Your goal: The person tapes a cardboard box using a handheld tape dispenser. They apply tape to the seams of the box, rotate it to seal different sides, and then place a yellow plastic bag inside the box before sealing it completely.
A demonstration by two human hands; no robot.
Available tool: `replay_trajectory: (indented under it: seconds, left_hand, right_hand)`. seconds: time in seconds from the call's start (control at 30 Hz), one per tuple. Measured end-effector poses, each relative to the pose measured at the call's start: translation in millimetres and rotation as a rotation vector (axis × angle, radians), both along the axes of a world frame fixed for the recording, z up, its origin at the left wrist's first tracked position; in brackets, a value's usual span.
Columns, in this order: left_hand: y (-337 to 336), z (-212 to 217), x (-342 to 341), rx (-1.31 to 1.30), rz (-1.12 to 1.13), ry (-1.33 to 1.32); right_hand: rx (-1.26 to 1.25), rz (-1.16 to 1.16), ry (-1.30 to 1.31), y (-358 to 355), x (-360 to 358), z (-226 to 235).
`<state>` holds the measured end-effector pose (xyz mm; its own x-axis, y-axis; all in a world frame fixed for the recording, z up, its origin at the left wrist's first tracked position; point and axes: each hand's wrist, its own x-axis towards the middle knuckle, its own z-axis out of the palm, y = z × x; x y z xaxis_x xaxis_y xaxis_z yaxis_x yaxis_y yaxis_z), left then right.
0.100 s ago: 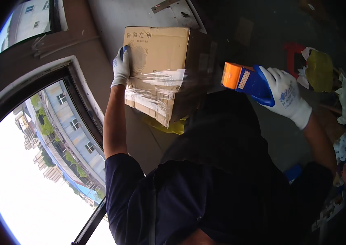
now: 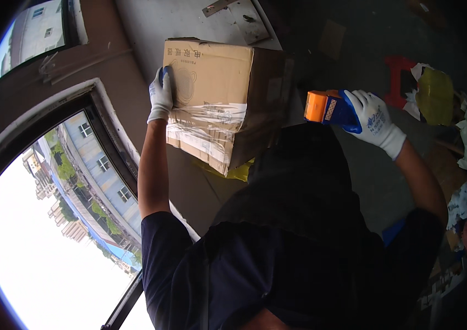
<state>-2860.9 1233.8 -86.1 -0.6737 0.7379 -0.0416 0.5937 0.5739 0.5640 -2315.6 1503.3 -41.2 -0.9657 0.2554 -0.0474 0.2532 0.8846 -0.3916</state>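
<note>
Left hand flat against cardboard box; right hand grips tape dispenser.

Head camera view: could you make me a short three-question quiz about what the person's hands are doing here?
1. True or false: the left hand lies flat against the side of the cardboard box.
2. What does the right hand hold? A) a hammer B) an orange and blue tape dispenser C) a cup
3. Fill in: the lower part of the box is wrapped with clear ____.

Key: 1 true; 2 B; 3 tape.
</note>
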Motion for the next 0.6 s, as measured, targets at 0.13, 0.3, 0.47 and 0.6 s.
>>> replay_trajectory:
  seconds: [0.13, 0.3, 0.47, 0.6]
  left_hand:
    - [-28, -15, -29, 0.007, -0.038, 0.046]
    - [-67, -42, -110, 0.049, 0.14, -0.542]
    - [-73, -51, -148, -0.023, 0.289, -0.599]
    - [-68, -9, -162, 0.035, 0.403, -0.673]
  right_hand:
    - [-0.053, -0.03, 0.103, 0, -5, -112]
    - [-0.192, -0.159, 0.049, -9, -41, -191]
    - [-0.179, -0.19, 0.038, -37, -101, -163]
    - [-0.19, -0.119, -0.024, -60, -174, -94]
